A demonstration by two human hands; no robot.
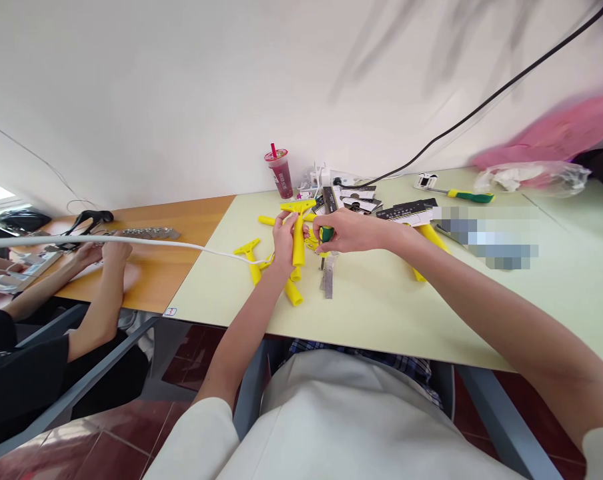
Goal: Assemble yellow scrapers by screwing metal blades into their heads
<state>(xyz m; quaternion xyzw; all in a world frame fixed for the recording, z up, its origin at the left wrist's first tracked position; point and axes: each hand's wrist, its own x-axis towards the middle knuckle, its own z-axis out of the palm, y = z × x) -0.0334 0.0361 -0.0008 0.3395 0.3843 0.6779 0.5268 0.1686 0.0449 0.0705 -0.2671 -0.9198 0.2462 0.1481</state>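
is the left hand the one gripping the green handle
No, the right hand grips the green handle, while the left hand holds a yellow T-shaped tool.

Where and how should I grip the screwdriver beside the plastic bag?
By its thick green-and-yellow handle, probably from above and the near side, closing across its width. It lies flat, thin shaft pointing left; the plastic bag sits close behind.
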